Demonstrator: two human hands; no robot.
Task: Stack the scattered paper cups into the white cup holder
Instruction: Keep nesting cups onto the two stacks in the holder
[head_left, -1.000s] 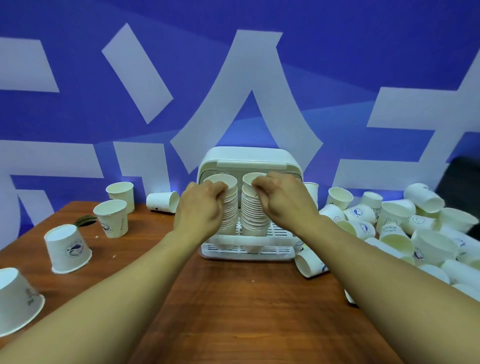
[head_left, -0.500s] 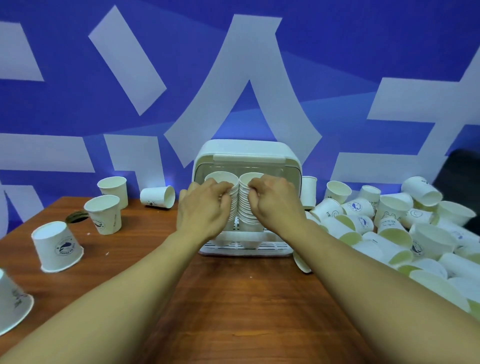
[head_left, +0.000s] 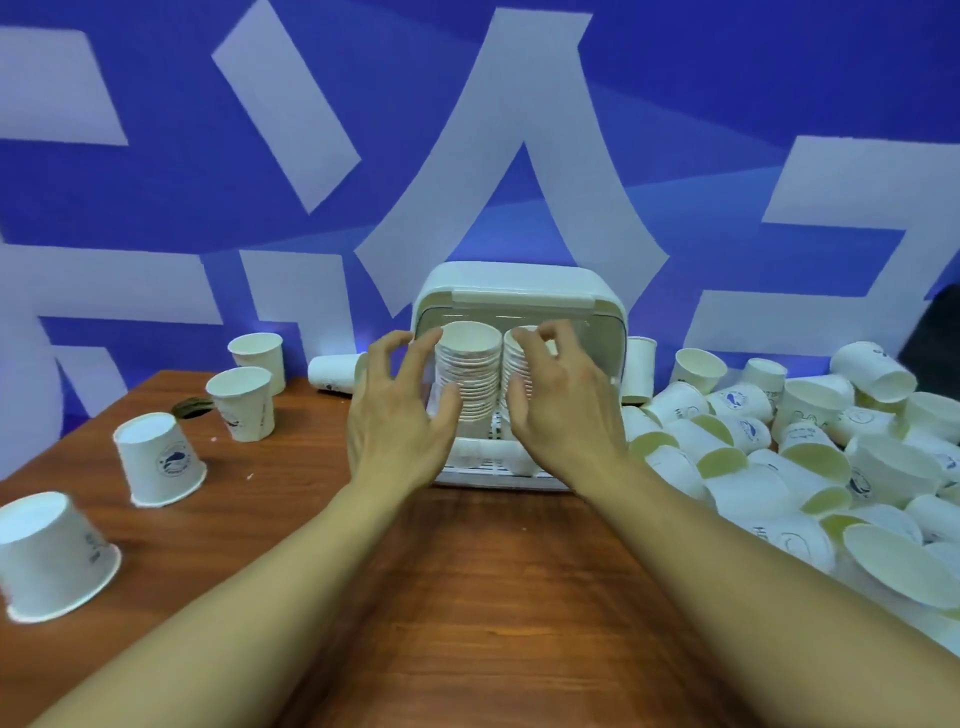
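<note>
Blue wall (head_left: 156, 208) (broad pale-white strokes) behind a brown wooden table (head_left: 493, 597)

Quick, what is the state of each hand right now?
Left hand: open, holding nothing.
Right hand: open, holding nothing.

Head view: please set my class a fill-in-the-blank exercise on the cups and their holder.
The white cup holder contains ____ stacks of cups. The big pile of loose cups lies on the holder's ____ side. The nearest cup on the left stands ____ down.
Missing words: two; right; upside.
</note>
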